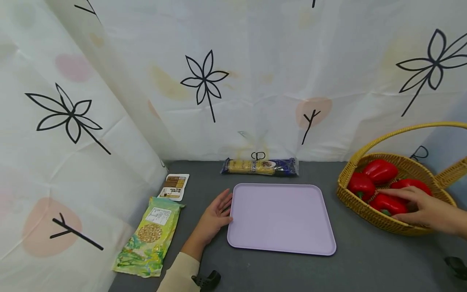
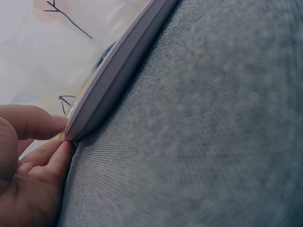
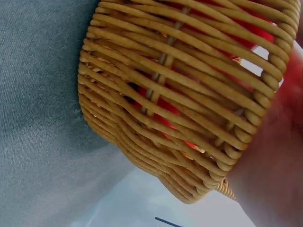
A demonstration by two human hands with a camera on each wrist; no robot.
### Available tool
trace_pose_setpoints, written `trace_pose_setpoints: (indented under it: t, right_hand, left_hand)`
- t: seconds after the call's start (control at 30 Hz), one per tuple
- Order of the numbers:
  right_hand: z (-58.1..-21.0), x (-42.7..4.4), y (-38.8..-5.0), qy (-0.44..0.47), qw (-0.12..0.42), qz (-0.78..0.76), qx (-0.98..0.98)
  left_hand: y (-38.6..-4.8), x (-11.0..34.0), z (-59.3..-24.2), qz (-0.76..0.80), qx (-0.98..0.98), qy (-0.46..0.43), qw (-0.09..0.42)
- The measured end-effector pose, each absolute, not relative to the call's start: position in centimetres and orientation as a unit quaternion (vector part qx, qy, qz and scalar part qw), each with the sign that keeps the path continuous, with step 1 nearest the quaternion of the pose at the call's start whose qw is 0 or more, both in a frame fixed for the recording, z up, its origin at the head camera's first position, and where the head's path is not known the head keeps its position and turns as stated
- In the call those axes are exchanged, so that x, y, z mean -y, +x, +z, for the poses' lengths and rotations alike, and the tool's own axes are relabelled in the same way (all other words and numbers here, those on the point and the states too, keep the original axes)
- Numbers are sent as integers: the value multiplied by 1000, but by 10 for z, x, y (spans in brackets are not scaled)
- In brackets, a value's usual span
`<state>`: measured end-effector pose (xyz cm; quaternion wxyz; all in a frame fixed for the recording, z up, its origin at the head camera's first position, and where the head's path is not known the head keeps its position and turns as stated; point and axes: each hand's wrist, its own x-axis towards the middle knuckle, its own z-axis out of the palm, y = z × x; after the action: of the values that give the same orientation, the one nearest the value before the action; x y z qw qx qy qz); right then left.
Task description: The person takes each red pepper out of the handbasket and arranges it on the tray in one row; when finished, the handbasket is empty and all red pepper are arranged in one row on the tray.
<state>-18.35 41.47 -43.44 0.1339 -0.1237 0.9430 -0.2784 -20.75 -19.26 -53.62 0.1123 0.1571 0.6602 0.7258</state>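
Note:
My left hand (image 1: 216, 213) rests at the left edge of a lilac tray (image 1: 281, 219) lying flat on the table. Its fingers are relaxed, and its thumb and fingertips touch the rim, also seen in the left wrist view. My right hand (image 1: 425, 209) reaches into a yellow wicker basket (image 1: 368, 217), with thumb and fingers around a red bell pepper (image 1: 387, 204) near the front. More red bell peppers (image 1: 380, 171) lie beside it. In the right wrist view, the basket's woven side (image 3: 175, 94) hides most of the peppers and the fingers.
A blue and yellow packet (image 1: 260, 166) lies behind the tray. To the left are a green and yellow bag (image 1: 149, 237) and a small brown and white packet (image 1: 174, 187). A patterned white curtain (image 1: 255, 81) borders the grey table (image 1: 277, 271) at the back and left.

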Motion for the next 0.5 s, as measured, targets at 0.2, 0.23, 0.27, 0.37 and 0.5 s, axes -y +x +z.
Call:
trace_pose_setpoints:
  t: [0.2, 0.23, 0.27, 0.37, 0.5]
  right_hand:
    - [-438, -406, -184, -117, 52, -214, -968]
    - [-438, -405, -184, -108, 46, -205, -972]
    - [-439, -403, -184, -100, 38, -199, -974]
    - [-442, -401, -182, -93, 23, -194, -976]
    - [-446, -399, -180, -105, 7, -203, -973]
  left_hand:
    - [-207, 193, -536, 719, -667, 163, 109]
    - [-207, 193, -536, 719, -667, 164, 109]
    - [-207, 193, -536, 719, -667, 163, 109]
    - [-207, 193, -535, 717, -670, 161, 108]
    - [-207, 193, -535, 716, -672, 156, 109]
